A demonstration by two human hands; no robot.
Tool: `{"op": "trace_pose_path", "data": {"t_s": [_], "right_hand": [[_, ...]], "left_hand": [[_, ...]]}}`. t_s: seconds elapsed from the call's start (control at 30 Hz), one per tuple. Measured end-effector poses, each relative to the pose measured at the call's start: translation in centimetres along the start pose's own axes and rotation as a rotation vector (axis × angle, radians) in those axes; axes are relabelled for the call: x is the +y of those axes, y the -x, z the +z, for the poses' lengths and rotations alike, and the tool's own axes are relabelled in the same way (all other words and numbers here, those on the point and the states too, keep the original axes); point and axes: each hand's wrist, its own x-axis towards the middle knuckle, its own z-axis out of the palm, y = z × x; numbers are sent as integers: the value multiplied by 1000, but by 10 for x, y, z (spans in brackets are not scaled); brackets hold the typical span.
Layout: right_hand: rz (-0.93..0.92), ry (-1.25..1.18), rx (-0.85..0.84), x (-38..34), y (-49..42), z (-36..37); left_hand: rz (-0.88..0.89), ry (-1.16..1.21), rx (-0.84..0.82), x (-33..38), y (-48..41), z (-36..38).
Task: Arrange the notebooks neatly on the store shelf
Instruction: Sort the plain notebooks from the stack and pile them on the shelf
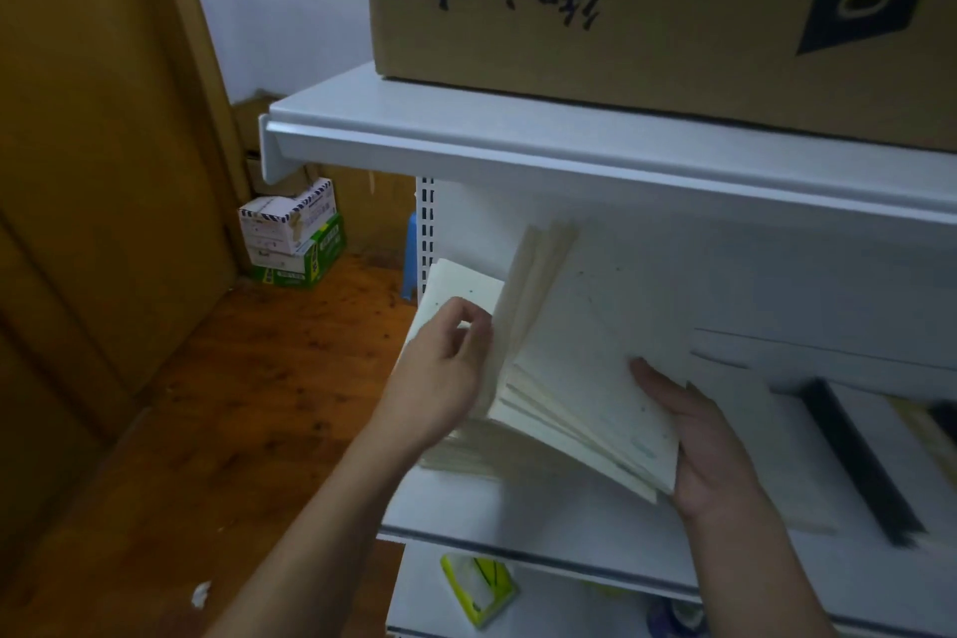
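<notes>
A stack of thin cream notebooks (580,358) leans tilted on the white middle shelf (544,518), fanned at the top. My right hand (699,446) grips the stack's lower right edge, thumb on the front cover. My left hand (445,368) holds the stack's left side, fingers curled around one notebook (455,285) that stands apart at the left end. More pale notebooks (466,456) lie flat below the stack.
A large cardboard box (647,5) sits on the top shelf (518,145). Dark-spined books (859,461) lie at the right of the middle shelf. A yellow-green packet (479,585) is on the lower shelf. Small cartons (292,233) stand on the wooden floor by a door.
</notes>
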Motion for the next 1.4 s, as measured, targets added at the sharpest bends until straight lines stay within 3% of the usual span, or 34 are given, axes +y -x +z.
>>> {"op": "trace_pose_path", "data": {"t_s": [0.07,0.13,0.23,0.4,0.6,0.67,0.77,0.83,0.93,1.0,1.1,1.17,1.23,1.4], "right_hand": [[30,-33,11,4,0,1],[21,-71,30,7,1,-1],[-1,-86,60,6,2,-6],[-24,-82,49,1,3,-8],[-21,-88,53,6,3,-8],[-23,-71,56,7,1,-7],[-11,-35,24,6,-1,-8],[2,-11,18,5,-3,-9],[25,-26,30,7,-5,-10],[19,-36,49,9,-6,-11],[17,-30,78,8,-6,-13],[31,-33,77,8,-7,-16],[44,-32,63,8,-6,-18],[90,-64,24,9,-2,-15]], "left_hand": [[39,-564,137,-19,-18,-11],[-82,-783,150,-36,-31,-21],[-223,-524,33,-43,-38,-24],[-50,-578,213,-35,-39,-15],[-141,334,-55,-3,-9,-11],[-134,432,-107,0,2,-4],[-107,315,-187,-3,6,8],[-63,164,-153,-3,1,8],[112,-484,98,-20,-20,-2],[0,-809,165,-37,-31,-10],[-158,-635,55,-51,-40,-13],[-234,-475,45,-53,-46,-18],[-271,-458,59,-51,-48,-19],[-77,-414,123,-38,-39,-15]]}}
